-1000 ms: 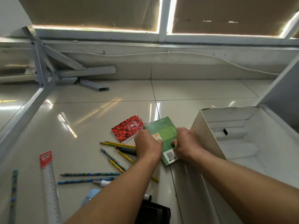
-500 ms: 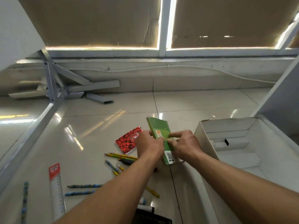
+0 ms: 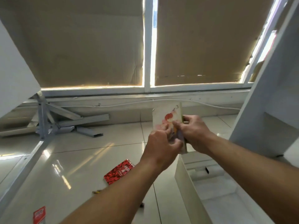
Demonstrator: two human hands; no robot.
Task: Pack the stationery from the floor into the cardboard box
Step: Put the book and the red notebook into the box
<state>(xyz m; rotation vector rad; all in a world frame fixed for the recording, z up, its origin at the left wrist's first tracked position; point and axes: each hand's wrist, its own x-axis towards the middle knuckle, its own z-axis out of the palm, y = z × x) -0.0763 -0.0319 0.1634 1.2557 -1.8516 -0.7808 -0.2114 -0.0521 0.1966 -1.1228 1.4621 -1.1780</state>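
Both hands hold a thin green notebook (image 3: 163,118) upright in the air, above the near-left corner of the white cardboard box (image 3: 182,183). Its pale side with a red-orange picture faces me. My left hand (image 3: 161,146) grips its lower left part. My right hand (image 3: 192,130) pinches its right edge. A red patterned notepad (image 3: 119,171) lies on the tiled floor below my left forearm. A red-ended ruler (image 3: 39,215) shows at the bottom left. Pencil tips (image 3: 96,192) peek out beside my left arm; the other stationery is hidden or out of frame.
The box's inside shows white folded flaps and a small black slot (image 3: 206,170). A white panel (image 3: 265,102) leans up on the right. Grey metal frame pieces (image 3: 68,122) lie by the far wall. A slanted metal bar (image 3: 24,172) runs along the left.
The green notebook has been lifted off the floor and turned upright, its pale picture side now facing me. Both hands rose with it, and the view tilted up toward the window.
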